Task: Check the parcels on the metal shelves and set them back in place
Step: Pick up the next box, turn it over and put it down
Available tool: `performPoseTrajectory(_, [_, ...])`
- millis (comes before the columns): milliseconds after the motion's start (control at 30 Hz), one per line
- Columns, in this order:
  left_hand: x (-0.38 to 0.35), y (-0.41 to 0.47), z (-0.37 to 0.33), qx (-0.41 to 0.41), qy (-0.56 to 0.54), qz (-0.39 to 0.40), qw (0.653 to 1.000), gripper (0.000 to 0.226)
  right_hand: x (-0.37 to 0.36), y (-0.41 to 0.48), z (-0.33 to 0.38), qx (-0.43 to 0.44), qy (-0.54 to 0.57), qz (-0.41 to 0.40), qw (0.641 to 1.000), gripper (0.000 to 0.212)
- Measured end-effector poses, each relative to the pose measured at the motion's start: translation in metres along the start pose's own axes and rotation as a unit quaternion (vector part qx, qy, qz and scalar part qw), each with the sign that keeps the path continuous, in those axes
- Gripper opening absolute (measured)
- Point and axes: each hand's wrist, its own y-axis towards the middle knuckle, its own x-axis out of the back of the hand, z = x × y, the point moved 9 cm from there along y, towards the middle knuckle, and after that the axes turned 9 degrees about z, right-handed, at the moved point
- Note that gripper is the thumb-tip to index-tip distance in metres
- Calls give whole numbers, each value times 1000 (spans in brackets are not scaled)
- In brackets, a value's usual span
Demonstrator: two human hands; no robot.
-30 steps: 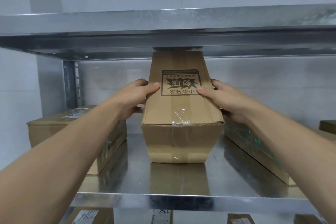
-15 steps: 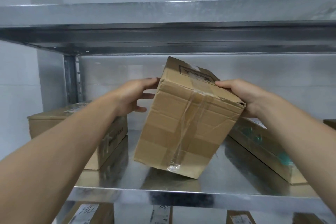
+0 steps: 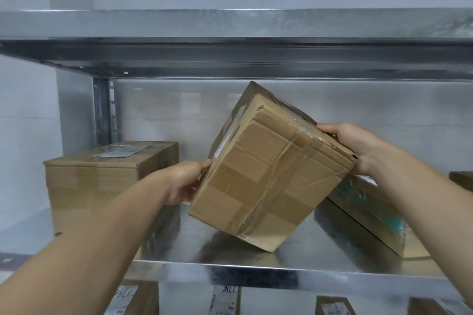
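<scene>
A person tilts a taped parcel (image 3: pixel 271 181) in both hands over the middle of a metal shelf (image 3: pixel 179 272), its low corner at or just off the steel. The left hand (image 3: pixel 184 184) grips the parcel's left edge and the right hand (image 3: pixel 358 146) its upper right corner, fingers curled round the cardboard. Turning it slowly, both grips firm, should show each face without knocking the left box (image 3: pixel 102 176) or right box (image 3: pixel 371 215). All are sealed, contents hidden; more labelled parcels (image 3: pixel 225 299) sit below.
</scene>
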Motion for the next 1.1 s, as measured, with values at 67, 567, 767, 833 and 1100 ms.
performPoseTrajectory(67, [-2, -1, -1, -4, -20, 1, 1000, 49, 3, 2, -4, -4, 14, 2, 1000, 32])
performPoseTrajectory(567, [28, -17, -24, -60, 28, -35, 997, 40, -10, 2, -46, 63, 10, 46, 997, 35])
performPoseTrajectory(767, [31, -31, -39, -50, 83, -58, 994, 43, -9, 2, -58, 47, -53, 66, 995, 34])
performPoseTrajectory(833, [31, -33, -42, -51, 88, -56, 993, 47, -12, 0, -62, 38, -61, 79, 994, 33])
performPoseTrajectory(1100, [27, -38, -42, -35, 78, -53, 995, 34, -12, -2, -66, 32, -63, 95, 993, 27])
